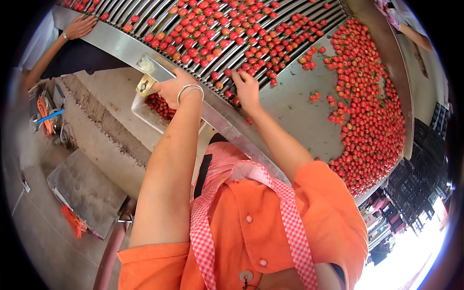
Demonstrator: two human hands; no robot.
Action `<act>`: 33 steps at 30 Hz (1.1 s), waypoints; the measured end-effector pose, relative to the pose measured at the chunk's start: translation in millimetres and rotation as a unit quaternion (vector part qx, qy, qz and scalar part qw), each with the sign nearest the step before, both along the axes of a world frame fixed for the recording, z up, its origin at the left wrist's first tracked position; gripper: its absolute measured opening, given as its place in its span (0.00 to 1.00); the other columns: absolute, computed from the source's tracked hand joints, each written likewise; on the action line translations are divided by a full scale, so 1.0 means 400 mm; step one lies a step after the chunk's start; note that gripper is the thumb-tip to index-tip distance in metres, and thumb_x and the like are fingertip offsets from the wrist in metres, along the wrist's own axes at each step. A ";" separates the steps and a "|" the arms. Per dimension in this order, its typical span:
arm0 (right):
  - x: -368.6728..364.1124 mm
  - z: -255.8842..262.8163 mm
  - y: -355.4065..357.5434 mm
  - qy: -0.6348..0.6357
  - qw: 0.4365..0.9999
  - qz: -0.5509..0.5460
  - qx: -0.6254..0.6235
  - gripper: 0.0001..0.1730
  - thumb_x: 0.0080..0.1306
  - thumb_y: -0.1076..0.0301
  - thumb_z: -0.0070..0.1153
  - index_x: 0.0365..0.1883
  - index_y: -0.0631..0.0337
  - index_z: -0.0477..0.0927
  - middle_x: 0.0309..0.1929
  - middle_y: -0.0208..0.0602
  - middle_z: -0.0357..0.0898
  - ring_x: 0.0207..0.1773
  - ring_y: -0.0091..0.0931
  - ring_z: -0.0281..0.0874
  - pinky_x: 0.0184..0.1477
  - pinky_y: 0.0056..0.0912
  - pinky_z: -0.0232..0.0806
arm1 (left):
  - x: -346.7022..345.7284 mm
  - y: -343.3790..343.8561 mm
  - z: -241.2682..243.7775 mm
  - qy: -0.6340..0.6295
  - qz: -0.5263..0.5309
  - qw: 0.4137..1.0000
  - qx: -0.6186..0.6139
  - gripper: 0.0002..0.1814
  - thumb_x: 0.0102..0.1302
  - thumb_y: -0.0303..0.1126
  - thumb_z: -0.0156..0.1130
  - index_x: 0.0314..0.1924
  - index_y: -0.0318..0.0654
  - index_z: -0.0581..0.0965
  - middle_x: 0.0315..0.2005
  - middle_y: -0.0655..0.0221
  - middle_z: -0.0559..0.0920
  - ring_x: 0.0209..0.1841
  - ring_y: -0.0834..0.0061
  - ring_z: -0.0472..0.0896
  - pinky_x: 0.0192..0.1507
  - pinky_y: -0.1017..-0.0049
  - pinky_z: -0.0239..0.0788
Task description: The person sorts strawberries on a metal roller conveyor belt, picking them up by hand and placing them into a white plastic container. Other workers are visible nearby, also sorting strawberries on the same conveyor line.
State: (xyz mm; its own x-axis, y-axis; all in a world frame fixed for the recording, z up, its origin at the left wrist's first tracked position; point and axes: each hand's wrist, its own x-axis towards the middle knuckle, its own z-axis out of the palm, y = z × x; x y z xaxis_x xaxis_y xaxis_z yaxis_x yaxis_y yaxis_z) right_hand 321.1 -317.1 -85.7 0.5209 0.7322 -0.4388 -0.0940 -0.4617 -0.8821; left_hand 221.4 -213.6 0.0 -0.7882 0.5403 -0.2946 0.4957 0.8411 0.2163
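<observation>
Cherry tomatoes [203, 32], red with a few orange, lie spread over a conveyor of metal rollers [148, 7]. My left hand [179, 87], with bangles at the wrist, is at the steel side rail [232, 116], beside a metal bracket [145, 85]. Its fingers reach over the rail and are partly hidden. My right hand [247, 88] bends down over the lower end of the rollers, fingertips beside a few tomatoes [219, 85]. What lies under its palm and fingers is hidden. Below the left hand, a pale plastic crate [143, 116] holds small dark-red fruit [161, 107].
Right of the rollers, a metal tray [290, 119] holds a large heap of tomatoes [366, 145]. Another person's hand [80, 27] rests on the rail at upper left; a gloved hand [389, 16] shows at upper right. Dark crates [409, 181] stand at right, a grey board [87, 192] lower left.
</observation>
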 end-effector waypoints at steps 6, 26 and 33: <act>-0.070 0.185 -0.198 0.002 0.980 0.125 0.152 0.06 0.64 0.72 0.53 0.31 0.67 0.77 0.29 0.35 0.76 0.31 0.24 0.73 0.37 0.27 0.67 | -0.008 -0.008 -0.039 0.049 -0.026 0.998 0.023 0.31 0.57 0.51 0.58 0.47 0.29 0.66 0.38 0.49 0.80 0.41 0.50 0.82 0.43 0.56 0.73; -0.361 0.077 -0.070 0.155 0.919 0.356 0.073 0.20 0.62 0.54 0.57 0.47 0.58 0.75 0.44 0.37 0.76 0.46 0.30 0.72 0.49 0.35 0.66 | 0.032 -0.017 -0.014 0.067 -0.044 0.997 0.009 0.30 0.59 0.51 0.55 0.50 0.31 0.66 0.39 0.49 0.80 0.41 0.51 0.81 0.42 0.56 0.73; -0.332 0.105 -0.088 0.133 0.841 0.443 0.280 0.23 0.64 0.55 0.53 0.53 0.60 0.74 0.48 0.45 0.77 0.50 0.34 0.75 0.53 0.35 0.65 | 0.015 -0.020 -0.020 0.062 -0.043 0.997 0.002 0.32 0.60 0.51 0.55 0.54 0.30 0.64 0.41 0.48 0.80 0.42 0.50 0.81 0.45 0.55 0.71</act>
